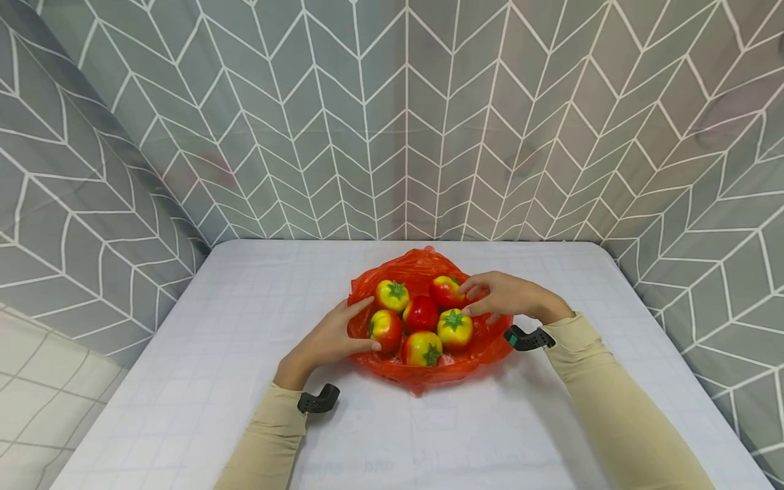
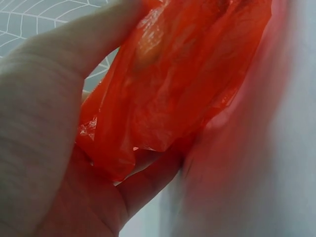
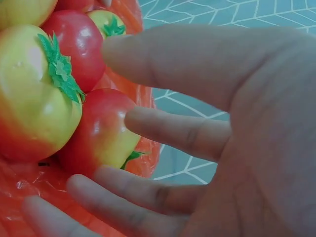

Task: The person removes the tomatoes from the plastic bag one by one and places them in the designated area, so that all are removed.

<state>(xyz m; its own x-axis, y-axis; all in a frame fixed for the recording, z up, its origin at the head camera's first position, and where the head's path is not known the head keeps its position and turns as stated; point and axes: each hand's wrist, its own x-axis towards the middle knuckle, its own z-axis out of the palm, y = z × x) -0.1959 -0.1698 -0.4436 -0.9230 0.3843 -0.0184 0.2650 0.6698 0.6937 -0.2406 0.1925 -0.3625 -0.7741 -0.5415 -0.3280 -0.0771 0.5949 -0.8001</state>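
A red plastic bag (image 1: pixel 392 371) lies spread wide on the table, holding several glossy red-and-yellow tomato-like fruits (image 1: pixel 420 314) with green leafy tops. My left hand (image 1: pixel 327 337) is at the bag's left side, thumb and fingers spread apart. In the left wrist view, the bag's crumpled plastic (image 2: pixel 173 84) lies between the thumb and the other fingers, whose tips are partly hidden. Over the bag's right side my right hand (image 1: pixel 508 296) has its fingers extended beside a red-yellow fruit (image 3: pixel 101 131) and a yellower fruit (image 3: pixel 29 98). Whether its fingertips touch them, I cannot tell.
A white cloth covers the table (image 1: pixel 263 286). Grey curtains (image 1: pixel 404 122) with white zigzag lines stand behind and at both sides. Black bands (image 1: pixel 318 399) with small devices sit on both wrists. Pale tiled floor (image 1: pixel 49 388) shows at the lower left.
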